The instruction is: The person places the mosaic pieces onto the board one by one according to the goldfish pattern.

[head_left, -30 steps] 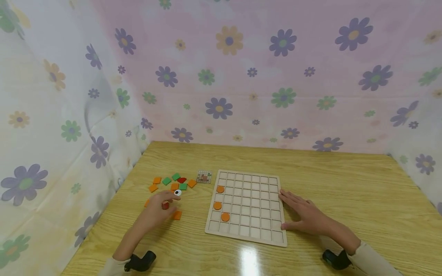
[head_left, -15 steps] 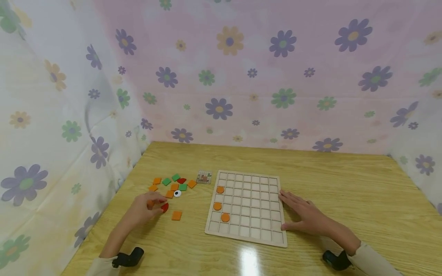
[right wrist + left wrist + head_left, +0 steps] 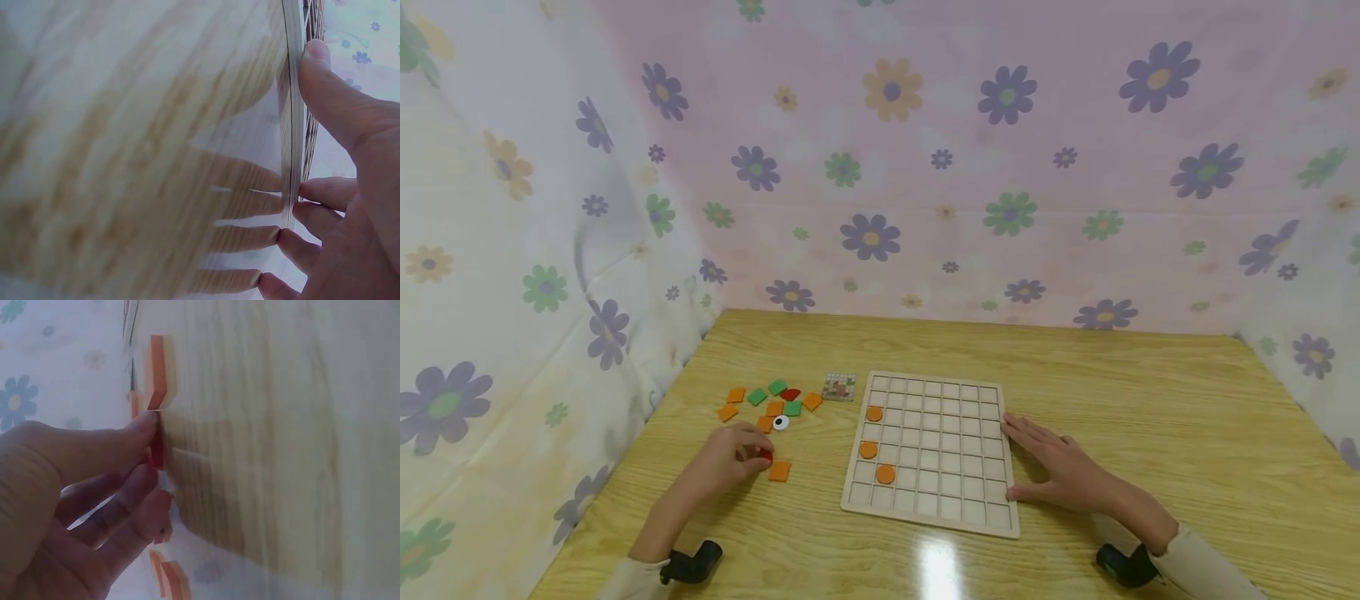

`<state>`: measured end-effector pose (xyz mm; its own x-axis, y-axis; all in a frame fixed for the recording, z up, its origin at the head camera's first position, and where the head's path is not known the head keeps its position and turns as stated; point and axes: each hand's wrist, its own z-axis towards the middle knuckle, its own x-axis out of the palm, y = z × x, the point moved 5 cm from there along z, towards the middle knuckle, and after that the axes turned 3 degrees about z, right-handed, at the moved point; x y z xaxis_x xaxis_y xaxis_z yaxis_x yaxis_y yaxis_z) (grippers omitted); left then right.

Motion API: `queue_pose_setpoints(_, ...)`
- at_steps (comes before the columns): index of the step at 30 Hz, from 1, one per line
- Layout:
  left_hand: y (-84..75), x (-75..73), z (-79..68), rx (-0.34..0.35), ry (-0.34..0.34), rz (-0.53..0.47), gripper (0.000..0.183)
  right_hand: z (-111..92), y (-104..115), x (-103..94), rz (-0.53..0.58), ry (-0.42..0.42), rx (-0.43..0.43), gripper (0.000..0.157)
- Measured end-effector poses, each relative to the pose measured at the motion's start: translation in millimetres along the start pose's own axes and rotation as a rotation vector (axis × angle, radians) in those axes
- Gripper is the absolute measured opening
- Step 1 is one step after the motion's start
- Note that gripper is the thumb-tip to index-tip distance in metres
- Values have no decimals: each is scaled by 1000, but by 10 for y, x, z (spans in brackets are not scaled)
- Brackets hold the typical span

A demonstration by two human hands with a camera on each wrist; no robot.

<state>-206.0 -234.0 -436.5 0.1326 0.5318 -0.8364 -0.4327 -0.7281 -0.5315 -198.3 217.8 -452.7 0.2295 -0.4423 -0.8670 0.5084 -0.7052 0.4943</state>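
One red, flat, curved-edged piece [image 3: 765,456] is pinched between the thumb and fingertips of my left hand [image 3: 721,462], at the left side of the wood-grain table [image 3: 1120,400]. Whether the piece touches the surface, I cannot tell. Just right of it lies an orange square tile [image 3: 779,472]. Beyond my fingers, a loose cluster comprises further orange tiles, green square tiles [image 3: 792,408], a second red piece [image 3: 790,394] and a white disc with a black spot [image 3: 781,422]. Next comes a small printed grid card [image 3: 838,387], beside a pale wooden grid board [image 3: 933,461]. Three orange round discs [image 3: 868,450] occupy board cells: two in the leftmost column, one in the second. My right hand [image 3: 1063,472] grips nothing; its extended fingers and thumb rest against the board's right edge.
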Motion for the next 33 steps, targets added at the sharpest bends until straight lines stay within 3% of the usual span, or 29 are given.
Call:
queue_pose_setpoints(3,-31,19,18,-16,-44,8,6,6,10,-7,-1,-4,0,91)
queue_pose_setpoints(10,18,60,68,-168,-85,27,4,19,18,4,2,1,5,91)
queue_pose_setpoints(13,0,37,64,-131,-60,8,7,14,32,-2,1,3,1,91)
queue_pose_setpoints(18,-37,20,50,-33,52,-63,25,-10,45,-39,-7,-7,5,91)
queue_pose_setpoints(21,-47,30,52,-13,102,-104,29,-17,32,-44,-10,-3,16,91)
queue_pose_setpoints(33,-101,121,139,22,103,-74,28,-1,-9,9,-3,4,8,92)
